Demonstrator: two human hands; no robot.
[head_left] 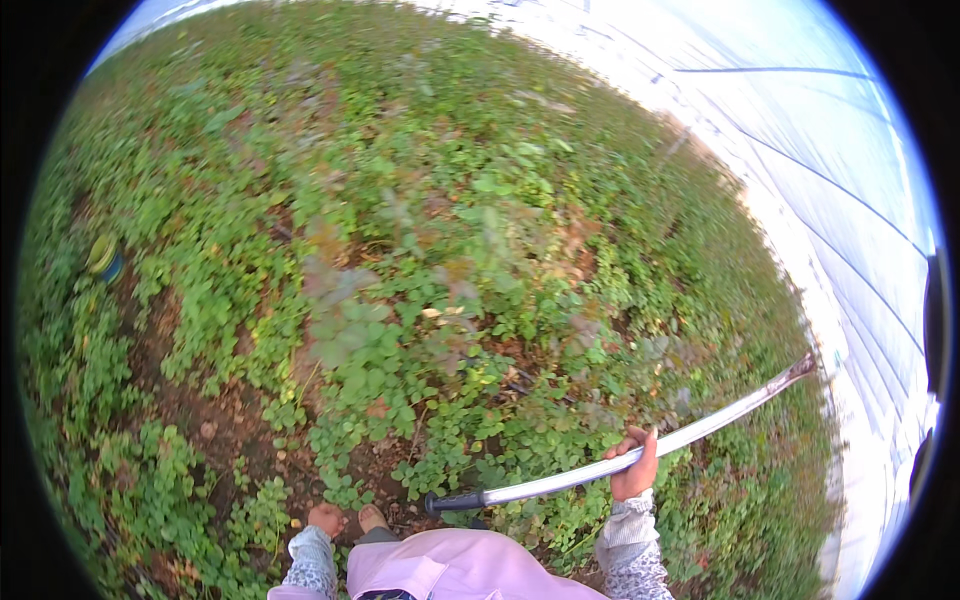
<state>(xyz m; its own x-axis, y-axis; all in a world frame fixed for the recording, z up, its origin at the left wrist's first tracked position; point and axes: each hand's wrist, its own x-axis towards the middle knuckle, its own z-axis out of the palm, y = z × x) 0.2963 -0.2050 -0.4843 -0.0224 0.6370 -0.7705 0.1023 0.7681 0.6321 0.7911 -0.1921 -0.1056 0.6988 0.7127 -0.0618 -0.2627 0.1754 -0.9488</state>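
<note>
Nearest to us, at the bottom edge, we see our own pink garment [450, 572] and two patterned grey sleeves [632, 548] coming up from below. Our right hand [637, 465] is raised just above its sleeve, fingers curled closed around a long, thin metal rod [640, 455]. The rod runs slantwise: its dark capped end [452, 502] lies low and to the left of that hand, near the middle of our body, and its far tip [800, 368] reaches up and well off to the right, toward the pale sheeting. Our left hand [326, 519] sits low, just past its sleeve, down among the plants; we cannot tell whether it is open or closed, or whether it holds anything. Just right of it is another rounded skin-coloured shape [372, 518], too small to make out.

Beyond both hands spreads a bed of low green leafy plants [420, 300] with bare brown soil [220, 410] showing to the left of the left hand. Far off to the left of it, a small round yellow-and-blue object [103, 256] lies among the leaves, too blurred to identify. To the right of the right hand rises white translucent plastic sheeting [830, 200] with dark thin lines across it.
</note>
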